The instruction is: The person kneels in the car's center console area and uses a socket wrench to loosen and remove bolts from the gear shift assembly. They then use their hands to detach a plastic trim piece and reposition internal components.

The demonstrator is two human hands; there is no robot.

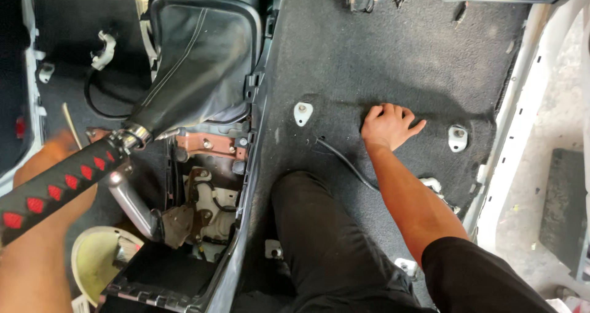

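My right hand (387, 125) lies flat on the dark carpet floor (381, 55) of a stripped car cabin, fingers spread and holding nothing. A thin black cable (347, 162) runs across the carpet just to its left. My left hand (55, 150) is blurred and mostly hidden behind a long shift lever handle (55, 187) wrapped in black with red diamonds. I cannot tell whether it grips anything. A black leather boot (196, 61) covers the base of the lever. My knee (319, 233), in black trousers, rests on the carpet.
A silver handbrake lever (130, 203) and bare metal brackets sit in the open centre console (209, 214). White seat mounts (302, 112) (458, 138) poke through the carpet. A pale yellow-green cup-like part (95, 261) is at the lower left. The white door sill (522, 104) runs along the right.
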